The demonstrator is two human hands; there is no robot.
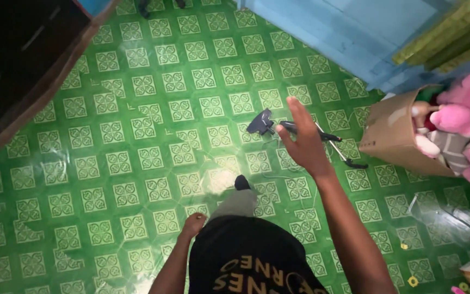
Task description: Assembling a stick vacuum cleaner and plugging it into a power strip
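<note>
Right hand (pixel 304 142) is reaching out, fingers spread apart, gripping nothing, hovering above a dark vacuum cleaner (pixel 300 133) lying on the green patterned floor (pixel 137 163) near its far right corner. Left hand (pixel 193 224) is hanging loosely curled by the hip, empty. Cardboard box (pixel 393 136) of pink plush toys (pixel 463 117) is sitting just right of the vacuum.
</note>
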